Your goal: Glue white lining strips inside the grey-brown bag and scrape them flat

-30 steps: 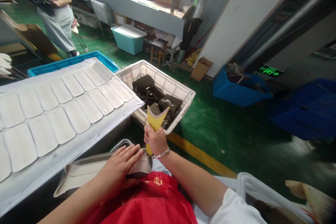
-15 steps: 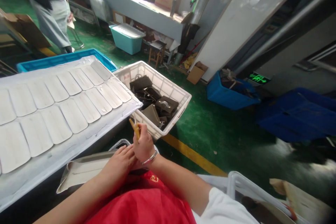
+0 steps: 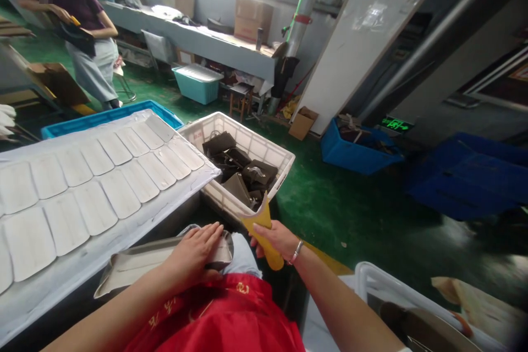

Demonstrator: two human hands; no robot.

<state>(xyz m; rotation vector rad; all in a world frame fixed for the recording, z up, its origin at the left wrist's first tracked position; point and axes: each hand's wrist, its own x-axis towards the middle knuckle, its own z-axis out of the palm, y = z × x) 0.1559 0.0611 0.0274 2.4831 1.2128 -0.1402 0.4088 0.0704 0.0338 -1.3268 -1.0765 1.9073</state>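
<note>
- Room: green floor (image 3: 317, 187) with a yellow stripe (image 3: 325, 261); a co-worker (image 3: 93, 19) stands at far left, near a long bench.
- Worktop (image 3: 136, 223): covered in pale sheeting, wrinkled at the edge, bearing rows of white round-cornered panels (image 3: 99, 206).
- White plastic crate (image 3: 274, 162): just beyond the worktop's near corner, holding jumbled dark bags (image 3: 259, 173).
- Pale panel with a dark raised edge (image 3: 140, 268): between the worktop and the red apron, its near end under the left hand (image 3: 196, 246). It looks light and fairly stiff, though the rim may crease; support it from beneath and steady it with a flat palm.
- Yellow notched scraper (image 3: 263, 215): in the right hand (image 3: 280, 236), notch up, rounded end down. Probably light, rigid and smooth, so best gripped around the narrow middle, clear of the two points.
- Hands: the left lies flat, fingers extended, clasping nothing; the right is closed around the scraper.
</note>
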